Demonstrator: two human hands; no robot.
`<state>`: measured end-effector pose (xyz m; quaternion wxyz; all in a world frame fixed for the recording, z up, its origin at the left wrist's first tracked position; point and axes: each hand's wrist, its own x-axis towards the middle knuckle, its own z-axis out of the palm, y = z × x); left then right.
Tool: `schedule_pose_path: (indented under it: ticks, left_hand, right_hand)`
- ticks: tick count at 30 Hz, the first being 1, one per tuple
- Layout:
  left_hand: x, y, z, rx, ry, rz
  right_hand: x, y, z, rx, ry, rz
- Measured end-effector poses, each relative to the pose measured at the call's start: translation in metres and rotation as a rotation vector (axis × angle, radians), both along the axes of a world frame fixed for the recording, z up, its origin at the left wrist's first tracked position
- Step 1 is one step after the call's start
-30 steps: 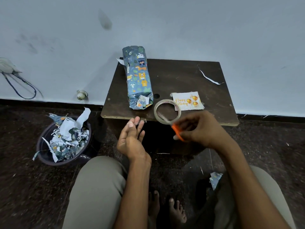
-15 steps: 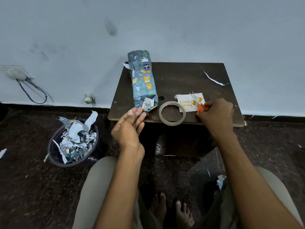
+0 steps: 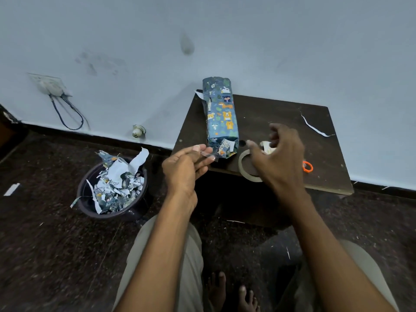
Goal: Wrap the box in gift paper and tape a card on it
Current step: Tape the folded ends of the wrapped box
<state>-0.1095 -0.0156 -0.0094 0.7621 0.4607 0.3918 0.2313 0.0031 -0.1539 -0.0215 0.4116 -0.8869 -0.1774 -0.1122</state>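
While the long box wrapped in blue animal-print paper lies on the dark wooden tabletop, the left hand pinches a clear tape strip just beside its near end; the right hand, fingers relaxed and its grip released, hovers over the tape roll and white card.

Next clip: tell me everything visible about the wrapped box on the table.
The wrapped box is long and narrow, covered in blue gift paper printed with cartoon animals. It lies flat on the dark table, its far end past the back edge toward the wall. The near end is roughly folded, with white flaps showing. Neither hand touches it; the left hand is just beside that end.
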Motion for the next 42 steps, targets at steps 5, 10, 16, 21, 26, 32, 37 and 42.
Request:
schedule_pose_path:
  ticks: [5, 10, 16, 21, 26, 32, 37, 42]
  left_hand:
    - [0.001, -0.003, 0.007, -0.039, -0.019, 0.040]
    - [-0.005, 0.006, 0.003, -0.049, 0.004, 0.124]
    - [-0.004, 0.010, 0.001, -0.039, -0.013, 0.163]
    - [-0.003, 0.006, 0.000, -0.031, -0.020, 0.179]
    - [-0.002, 0.006, 0.000, -0.002, -0.024, 0.202]
    - [-0.002, 0.016, -0.004, -0.029, -0.041, 0.242]
    - [-0.001, 0.016, -0.006, 0.009, -0.089, 0.260]
    - [0.000, 0.014, -0.004, 0.247, -0.241, 0.351]
  right_hand:
    - [-0.012, 0.061, -0.006, -0.206, 0.045, 0.017]
    - [-0.010, 0.089, -0.019, -0.322, 0.054, -0.063]
    - [-0.006, 0.091, -0.031, -0.312, -0.031, -0.098]
    - [-0.008, 0.093, -0.034, -0.377, -0.052, -0.148]
    - [-0.002, 0.098, -0.034, -0.355, -0.067, -0.095]
    - [-0.001, 0.097, -0.024, -0.311, -0.102, -0.123]
    - [-0.002, 0.082, 0.001, -0.044, -0.091, -0.095]
    - [-0.007, 0.043, 0.027, 0.265, 0.017, -0.052]
